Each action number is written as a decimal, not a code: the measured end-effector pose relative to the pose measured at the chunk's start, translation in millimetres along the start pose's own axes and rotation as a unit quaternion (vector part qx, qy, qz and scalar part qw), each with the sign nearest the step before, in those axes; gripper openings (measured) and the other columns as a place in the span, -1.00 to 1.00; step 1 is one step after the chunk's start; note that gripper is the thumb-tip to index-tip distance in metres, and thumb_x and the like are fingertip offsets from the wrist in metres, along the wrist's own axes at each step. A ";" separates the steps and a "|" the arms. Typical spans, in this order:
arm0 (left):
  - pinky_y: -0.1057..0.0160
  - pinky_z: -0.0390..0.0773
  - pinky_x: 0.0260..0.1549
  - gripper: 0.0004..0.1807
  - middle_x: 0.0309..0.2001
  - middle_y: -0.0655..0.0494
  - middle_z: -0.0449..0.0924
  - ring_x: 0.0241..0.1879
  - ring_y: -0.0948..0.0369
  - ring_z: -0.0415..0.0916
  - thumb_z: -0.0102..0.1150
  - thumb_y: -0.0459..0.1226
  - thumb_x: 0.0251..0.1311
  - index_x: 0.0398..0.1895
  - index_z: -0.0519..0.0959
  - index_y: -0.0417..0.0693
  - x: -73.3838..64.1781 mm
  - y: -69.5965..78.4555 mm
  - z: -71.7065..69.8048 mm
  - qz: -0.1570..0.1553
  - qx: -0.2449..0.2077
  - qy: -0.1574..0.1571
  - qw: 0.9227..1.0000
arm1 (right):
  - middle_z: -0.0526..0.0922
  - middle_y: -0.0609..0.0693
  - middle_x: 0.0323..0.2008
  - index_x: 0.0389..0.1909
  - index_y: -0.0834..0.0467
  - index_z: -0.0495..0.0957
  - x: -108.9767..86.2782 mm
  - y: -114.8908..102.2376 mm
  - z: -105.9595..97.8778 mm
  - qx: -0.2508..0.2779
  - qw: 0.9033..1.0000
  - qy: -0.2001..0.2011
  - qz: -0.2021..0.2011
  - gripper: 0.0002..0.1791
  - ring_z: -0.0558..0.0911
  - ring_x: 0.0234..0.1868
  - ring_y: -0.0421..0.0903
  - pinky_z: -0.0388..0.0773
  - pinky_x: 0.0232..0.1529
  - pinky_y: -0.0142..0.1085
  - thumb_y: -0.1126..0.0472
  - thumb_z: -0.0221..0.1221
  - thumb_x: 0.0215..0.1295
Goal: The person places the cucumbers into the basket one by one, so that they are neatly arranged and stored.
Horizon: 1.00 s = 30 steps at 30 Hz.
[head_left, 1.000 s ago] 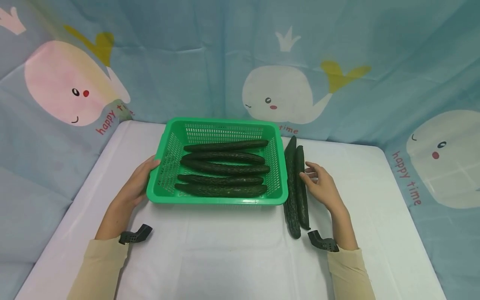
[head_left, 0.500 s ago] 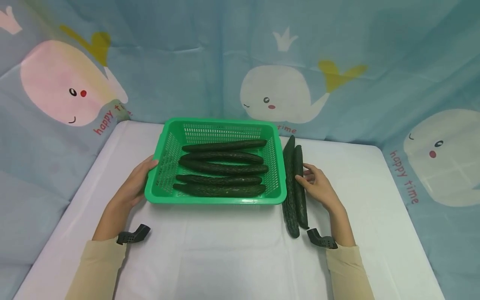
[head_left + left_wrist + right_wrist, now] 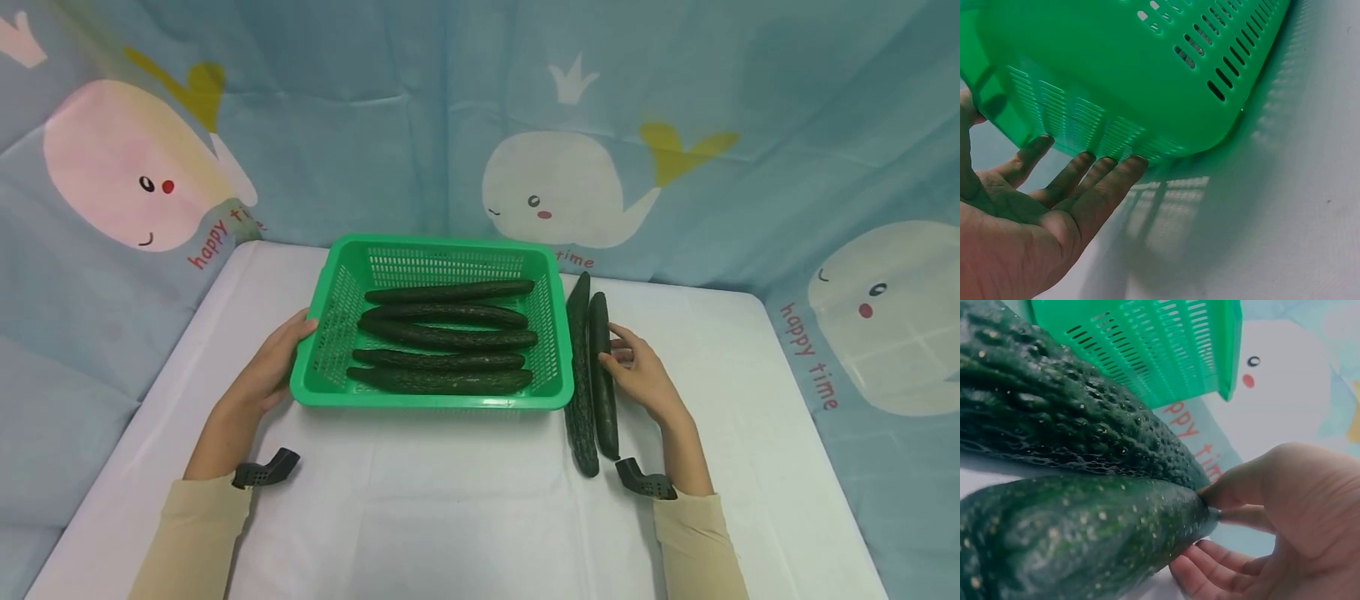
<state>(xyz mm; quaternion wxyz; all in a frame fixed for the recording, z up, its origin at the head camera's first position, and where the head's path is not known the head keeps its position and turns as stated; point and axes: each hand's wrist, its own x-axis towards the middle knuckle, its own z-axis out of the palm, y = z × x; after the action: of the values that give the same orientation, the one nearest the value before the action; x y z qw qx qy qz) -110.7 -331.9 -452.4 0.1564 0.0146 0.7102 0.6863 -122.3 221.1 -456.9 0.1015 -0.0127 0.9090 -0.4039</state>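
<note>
In the head view, my left hand (image 3: 276, 362) holds the left end of a green slotted plastic basket (image 3: 431, 402). Its fingertips lie against the basket's outer wall, and the thumb is at the rim, partly hidden in the left wrist view. Several dark green cucumbers (image 3: 442, 382) lie crosswise inside. Right of the basket, my right hand (image 3: 641, 375) pinches a smooth-looking cucumber (image 3: 603, 400), thumb on the near side and fingers round the far side, as the right wrist view shows. Beside it, close to the basket wall, lies a bumpier cucumber (image 3: 1072, 406).
A white cloth (image 3: 450, 517) covers the table. Blue curtain (image 3: 420, 167) printed with whales hangs behind and at both sides. Each wrist wears a small black camera mount (image 3: 266, 469).
The right hand's thumb and fingers have closed round the outer cucumber, which now stands slightly farther from the bumpier one. The left hand and the basket stay put.
</note>
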 end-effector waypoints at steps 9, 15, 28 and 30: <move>0.42 0.78 0.03 -0.16 0.17 0.36 0.58 0.08 0.45 0.68 -0.21 0.10 0.69 0.75 -0.18 -0.16 0.9 -0.5 1.0 0.000 0.001 0.002 1.000 | 0.43 0.44 0.40 0.65 0.18 0.19 -3.4 -2.5 1.1 -0.040 0.999 0.009 -0.014 -0.27 0.55 0.36 0.40 0.63 0.30 0.32 0.02 0.15 0.61; 0.44 0.77 0.03 -0.17 0.16 0.39 0.57 0.08 0.47 0.67 -0.22 0.10 0.69 0.75 -0.18 -0.14 -0.1 -0.8 0.5 -0.004 0.003 0.006 1.000 | 0.53 0.44 0.33 0.61 0.29 0.22 -2.6 -6.9 1.6 -0.069 0.997 0.016 -0.009 -0.23 0.61 0.30 0.37 0.67 0.24 0.29 0.03 0.22 0.55; 0.42 0.78 0.02 -0.16 0.16 0.37 0.57 0.07 0.45 0.69 -0.22 0.11 0.68 0.75 -0.18 -0.13 -0.8 -1.1 -0.7 -0.011 0.006 0.015 1.000 | 0.60 0.48 0.26 0.47 0.47 0.35 -6.2 -20.5 -3.9 -0.101 0.992 -0.024 0.074 -0.20 0.65 0.25 0.38 0.69 0.22 0.27 -0.08 0.23 0.52; 0.43 0.78 0.04 -0.15 0.17 0.36 0.56 0.08 0.45 0.68 -0.21 0.12 0.68 0.75 -0.18 -0.13 -0.7 -0.7 -1.1 -0.012 0.006 0.015 1.000 | 0.60 0.50 0.25 0.43 0.50 0.36 -6.8 -20.7 -4.6 -0.096 0.991 -0.025 0.084 -0.24 0.65 0.24 0.39 0.70 0.21 0.25 -0.03 0.21 0.51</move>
<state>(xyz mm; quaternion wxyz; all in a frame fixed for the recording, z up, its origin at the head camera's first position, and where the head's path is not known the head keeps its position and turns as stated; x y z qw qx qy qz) -110.1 -333.2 -453.0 0.1536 -0.0029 0.7170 0.6800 -117.8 211.2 -437.5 0.1564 0.0434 0.9387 -0.3041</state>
